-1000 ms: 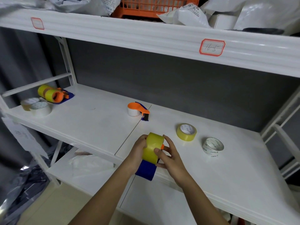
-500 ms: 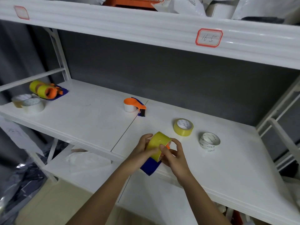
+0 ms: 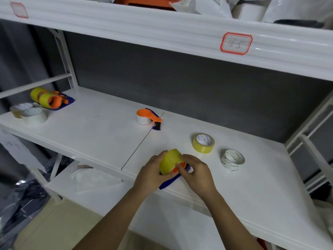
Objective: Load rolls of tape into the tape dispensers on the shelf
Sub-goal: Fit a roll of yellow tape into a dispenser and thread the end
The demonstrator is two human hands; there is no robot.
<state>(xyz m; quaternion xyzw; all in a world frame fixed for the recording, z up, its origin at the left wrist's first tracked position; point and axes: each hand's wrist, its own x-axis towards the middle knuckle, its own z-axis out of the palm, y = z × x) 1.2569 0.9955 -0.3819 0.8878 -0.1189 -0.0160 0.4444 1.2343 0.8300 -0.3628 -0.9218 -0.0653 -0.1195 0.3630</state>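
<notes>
Both my hands hold a blue and orange tape dispenser [image 3: 169,182] with a yellow tape roll [image 3: 170,160] seated on its orange hub, low over the shelf [image 3: 252,195] near its front edge. My left hand [image 3: 153,173] grips the roll from the left. My right hand [image 3: 195,171] pinches at the orange hub and the dispenser body on the right. Behind them a loose yellow roll [image 3: 203,143] and a white roll [image 3: 232,158] lie flat on the shelf. An orange dispenser with a white roll [image 3: 146,118] stands further back.
At the far left of the shelf lie two dispensers with yellow rolls [image 3: 48,99] and two pale loose rolls [image 3: 28,112]. An upper shelf [image 3: 162,31] with bags and an orange crate hangs overhead. White frame posts [image 3: 310,138] stand at the right.
The dispenser with its yellow roll has come down and tilted flatter toward the shelf. My right hand has shifted from the roll's side onto the orange hub.
</notes>
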